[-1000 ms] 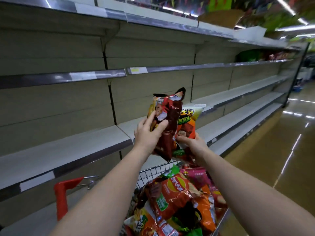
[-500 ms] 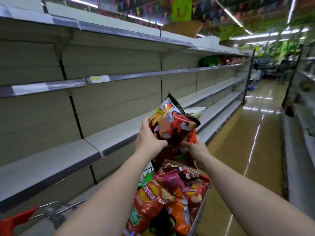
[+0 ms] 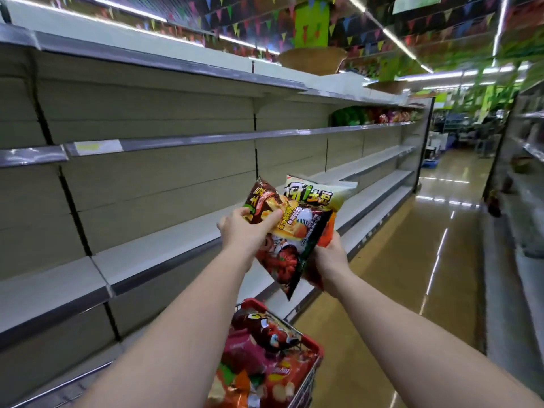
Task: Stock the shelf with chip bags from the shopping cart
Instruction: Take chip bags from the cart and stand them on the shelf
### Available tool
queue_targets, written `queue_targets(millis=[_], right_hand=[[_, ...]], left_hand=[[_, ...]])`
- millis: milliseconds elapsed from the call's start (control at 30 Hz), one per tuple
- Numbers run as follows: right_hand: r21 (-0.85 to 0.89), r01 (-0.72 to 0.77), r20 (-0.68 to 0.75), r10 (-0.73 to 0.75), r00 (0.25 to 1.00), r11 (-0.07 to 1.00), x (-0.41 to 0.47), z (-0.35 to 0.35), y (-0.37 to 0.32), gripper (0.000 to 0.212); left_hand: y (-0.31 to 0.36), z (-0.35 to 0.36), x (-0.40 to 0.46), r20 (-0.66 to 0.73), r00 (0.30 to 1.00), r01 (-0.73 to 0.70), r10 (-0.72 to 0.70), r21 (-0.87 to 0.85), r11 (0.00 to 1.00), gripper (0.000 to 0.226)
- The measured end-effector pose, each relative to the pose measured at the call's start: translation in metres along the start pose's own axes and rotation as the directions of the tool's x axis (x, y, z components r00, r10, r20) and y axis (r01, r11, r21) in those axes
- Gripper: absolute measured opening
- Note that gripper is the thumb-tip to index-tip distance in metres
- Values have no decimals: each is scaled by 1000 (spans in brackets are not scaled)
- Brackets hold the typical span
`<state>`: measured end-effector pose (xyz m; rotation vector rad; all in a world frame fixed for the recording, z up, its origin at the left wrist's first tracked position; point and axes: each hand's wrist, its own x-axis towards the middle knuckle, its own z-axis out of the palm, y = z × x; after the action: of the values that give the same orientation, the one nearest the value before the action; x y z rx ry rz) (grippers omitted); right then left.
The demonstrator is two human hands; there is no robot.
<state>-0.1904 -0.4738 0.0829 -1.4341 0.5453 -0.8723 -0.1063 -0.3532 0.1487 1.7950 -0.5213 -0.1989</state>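
Both hands carry chip bags above the shopping cart [image 3: 309,346] toward the shelf [image 3: 164,251] for stocking: left hand [image 3: 244,234] grasping the dark bag [image 3: 282,240], right hand [image 3: 329,257] clutching the pale bag [image 3: 321,194] behind.

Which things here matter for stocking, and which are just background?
Job: chip bags held by left hand and right hand; shopping cart; bare shelf.
Background: baskets on top; far stocked bags; ceiling bunting.
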Motion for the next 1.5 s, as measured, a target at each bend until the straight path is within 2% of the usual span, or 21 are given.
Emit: queue_targets(millis=[67,133,200,267,367,400,533,600,667,833,967,1233,1500], right_hand=[[53,21,-9,-21,1000,998,6,-5,-2,30],[83,58,-15,-57,998,995,13,-7,-3,31],[94,91,-16,-90,996,991,19,-4,-10,31],[118,100,19,-103,995,988,27,-1,-16,30],[294,-49,65,31,997,955,41,-7,-24,32],[270,-51,56,37,998,962,48,-11,-24,37],[91,117,32,-121,992,989,68,-35,-37,54],[37,133,38,-134,990,990,80,-54,-45,48],[-25,113,-14,-113,993,993,96,-75,-51,33],[-119,94,-96,-106,990,988,151,-134,-51,23],[-158,71,-111,-89,990,985,206,-195,-40,37],[-199,46,-103,-68,992,979,341,-322,-35,46],[-139,73,-67,-82,994,988,476,-377,-23,61]], left_hand=[[-2,9,9,70,994,83,-83,-1,997,76],[0,16,12,126,984,141,-124,-144,979,76],[1,24,25,74,995,85,-67,-290,953,72],[3,29,43,31,999,-22,35,-335,942,73],[18,33,56,45,989,-117,138,-312,943,92],[24,35,59,67,990,-95,121,-314,945,96],[38,55,78,231,960,-56,157,-391,919,78],[47,71,87,254,947,-75,197,-423,903,90],[57,93,96,229,937,-131,262,-467,875,86],[77,156,121,153,930,-224,334,-485,845,86],[88,227,148,163,915,-251,368,-485,838,79],[135,380,210,148,926,-246,347,-459,854,79],[159,471,302,51,935,-309,350,-366,878,78]])
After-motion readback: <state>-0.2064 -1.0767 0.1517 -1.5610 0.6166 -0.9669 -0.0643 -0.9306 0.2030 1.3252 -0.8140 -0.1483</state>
